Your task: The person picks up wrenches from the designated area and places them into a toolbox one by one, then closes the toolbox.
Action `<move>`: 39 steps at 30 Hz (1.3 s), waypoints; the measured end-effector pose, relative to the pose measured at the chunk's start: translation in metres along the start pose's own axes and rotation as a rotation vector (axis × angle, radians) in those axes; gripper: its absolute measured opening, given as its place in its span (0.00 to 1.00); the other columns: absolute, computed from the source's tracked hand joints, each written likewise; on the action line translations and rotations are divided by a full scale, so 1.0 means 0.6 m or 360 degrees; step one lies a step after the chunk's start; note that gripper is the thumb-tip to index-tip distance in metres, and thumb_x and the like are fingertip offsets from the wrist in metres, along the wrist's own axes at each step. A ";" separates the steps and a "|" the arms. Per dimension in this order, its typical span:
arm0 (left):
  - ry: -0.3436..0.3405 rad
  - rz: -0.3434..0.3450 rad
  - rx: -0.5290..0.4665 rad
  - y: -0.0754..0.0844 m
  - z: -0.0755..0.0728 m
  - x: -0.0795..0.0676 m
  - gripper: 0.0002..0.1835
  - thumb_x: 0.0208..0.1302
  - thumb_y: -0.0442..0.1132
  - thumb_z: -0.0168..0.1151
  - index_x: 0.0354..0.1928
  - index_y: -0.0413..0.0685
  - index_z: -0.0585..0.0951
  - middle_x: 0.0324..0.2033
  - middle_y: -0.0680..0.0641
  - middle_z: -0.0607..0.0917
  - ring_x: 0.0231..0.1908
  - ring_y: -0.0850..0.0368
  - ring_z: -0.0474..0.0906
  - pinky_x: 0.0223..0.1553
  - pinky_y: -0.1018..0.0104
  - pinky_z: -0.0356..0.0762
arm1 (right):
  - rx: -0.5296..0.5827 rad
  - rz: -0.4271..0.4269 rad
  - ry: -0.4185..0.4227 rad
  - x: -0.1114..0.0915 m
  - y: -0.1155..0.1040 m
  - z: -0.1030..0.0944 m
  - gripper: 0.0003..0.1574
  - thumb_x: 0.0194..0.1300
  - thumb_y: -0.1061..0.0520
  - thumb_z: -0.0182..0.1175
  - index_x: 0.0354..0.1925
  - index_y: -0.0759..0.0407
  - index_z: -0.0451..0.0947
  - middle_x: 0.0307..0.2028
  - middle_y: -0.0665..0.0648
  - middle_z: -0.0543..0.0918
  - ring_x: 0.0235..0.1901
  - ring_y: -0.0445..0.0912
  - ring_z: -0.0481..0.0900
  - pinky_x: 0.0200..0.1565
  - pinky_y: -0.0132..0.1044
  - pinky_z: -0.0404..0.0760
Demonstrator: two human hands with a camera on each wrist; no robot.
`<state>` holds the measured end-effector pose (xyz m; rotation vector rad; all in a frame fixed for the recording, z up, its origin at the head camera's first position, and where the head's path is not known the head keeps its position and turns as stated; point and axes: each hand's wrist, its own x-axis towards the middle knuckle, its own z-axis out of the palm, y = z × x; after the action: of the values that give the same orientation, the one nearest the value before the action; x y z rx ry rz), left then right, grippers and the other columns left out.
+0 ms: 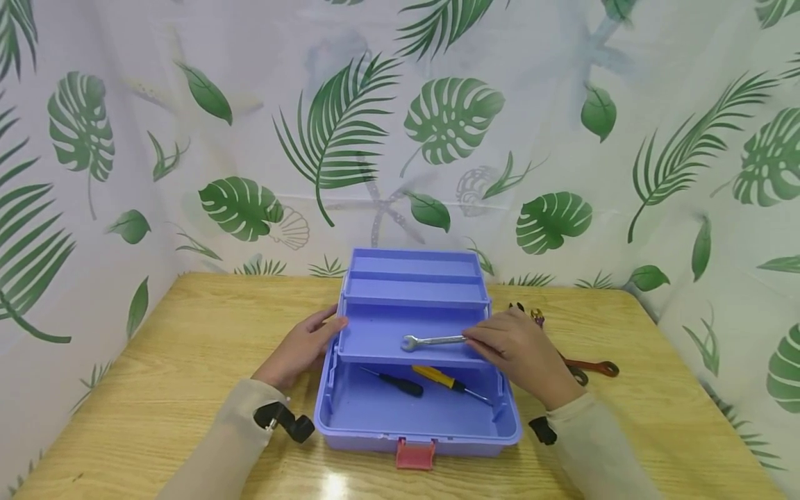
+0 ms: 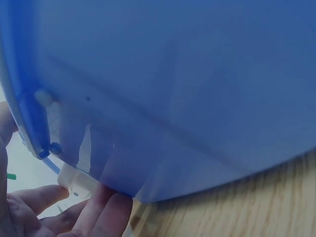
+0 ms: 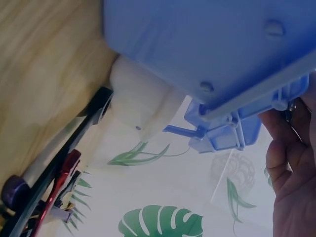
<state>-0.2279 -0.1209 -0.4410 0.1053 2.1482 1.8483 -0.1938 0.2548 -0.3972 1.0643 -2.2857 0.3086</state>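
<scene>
A blue toolbox (image 1: 415, 446) stands open on the table, its tiered trays raised at the back. My right hand (image 1: 521, 351) pinches the end of a silver wrench (image 1: 434, 341) over the lower tray (image 1: 375, 330), the open jaw pointing left. At the toolbox's left side, my left hand (image 1: 303, 351) grips the tray's edge, thumb on the rim and fingers behind. In the left wrist view, the fingers (image 2: 113, 215) lie against the blue wall. A black-handled screwdriver (image 1: 406, 384) and a yellow-and-black screwdriver (image 1: 437, 377) lie in the bottom compartment.
Right of the toolbox, partly behind my right hand, lie several tools, including a red-handled one (image 1: 596, 367) and one with a dark ring end (image 1: 578, 376). A pink latch (image 1: 415, 455) hangs at the toolbox's front. A leaf-patterned cloth (image 1: 456, 180) hangs behind the wooden table (image 1: 206, 333).
</scene>
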 end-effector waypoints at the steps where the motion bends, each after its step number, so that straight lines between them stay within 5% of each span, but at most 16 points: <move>1: 0.0000 -0.0002 -0.0002 0.001 0.000 0.000 0.42 0.71 0.64 0.61 0.80 0.56 0.62 0.62 0.36 0.82 0.53 0.44 0.86 0.53 0.49 0.85 | 0.0015 -0.0001 -0.0010 0.002 0.000 0.000 0.14 0.55 0.59 0.78 0.42 0.57 0.91 0.36 0.51 0.91 0.38 0.46 0.88 0.48 0.55 0.83; 9: -0.0003 0.0006 0.0000 -0.003 -0.001 0.000 0.44 0.71 0.65 0.61 0.80 0.54 0.61 0.64 0.34 0.80 0.52 0.45 0.86 0.53 0.50 0.86 | 0.0109 0.0015 -0.0200 0.023 -0.006 0.003 0.09 0.61 0.55 0.75 0.41 0.51 0.91 0.35 0.45 0.89 0.36 0.41 0.84 0.44 0.44 0.81; 15: 0.0006 0.0002 0.0005 -0.004 0.001 0.005 0.43 0.71 0.64 0.61 0.80 0.53 0.62 0.61 0.35 0.80 0.49 0.47 0.87 0.52 0.51 0.86 | 0.0263 0.0206 -0.0441 0.038 -0.016 -0.004 0.07 0.66 0.55 0.72 0.43 0.51 0.91 0.36 0.45 0.89 0.37 0.41 0.86 0.42 0.43 0.84; 21: -0.0005 0.0005 -0.0016 -0.003 0.001 0.006 0.42 0.72 0.62 0.62 0.80 0.52 0.62 0.60 0.35 0.81 0.49 0.47 0.87 0.51 0.51 0.86 | 0.0382 0.0360 -0.0546 0.042 -0.014 -0.007 0.07 0.69 0.55 0.70 0.44 0.51 0.90 0.39 0.45 0.90 0.40 0.42 0.87 0.43 0.43 0.86; 33: 0.0001 -0.0003 -0.0019 0.000 0.002 0.007 0.41 0.72 0.62 0.62 0.79 0.53 0.63 0.60 0.35 0.81 0.48 0.47 0.87 0.50 0.51 0.87 | 0.0382 0.0556 -0.0393 0.015 0.000 -0.019 0.12 0.72 0.53 0.67 0.52 0.54 0.87 0.47 0.49 0.88 0.49 0.46 0.85 0.50 0.49 0.85; 39: 0.0003 -0.0010 -0.0031 0.003 -0.002 0.007 0.41 0.72 0.62 0.62 0.79 0.53 0.63 0.60 0.35 0.81 0.48 0.46 0.87 0.50 0.51 0.87 | 0.0166 0.0783 -0.0245 -0.018 0.039 -0.059 0.15 0.73 0.55 0.64 0.53 0.60 0.86 0.47 0.58 0.88 0.48 0.55 0.84 0.48 0.56 0.83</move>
<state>-0.2322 -0.1206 -0.4401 0.0923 2.1288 1.8662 -0.1916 0.2920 -0.3747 0.5722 -2.6786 0.5622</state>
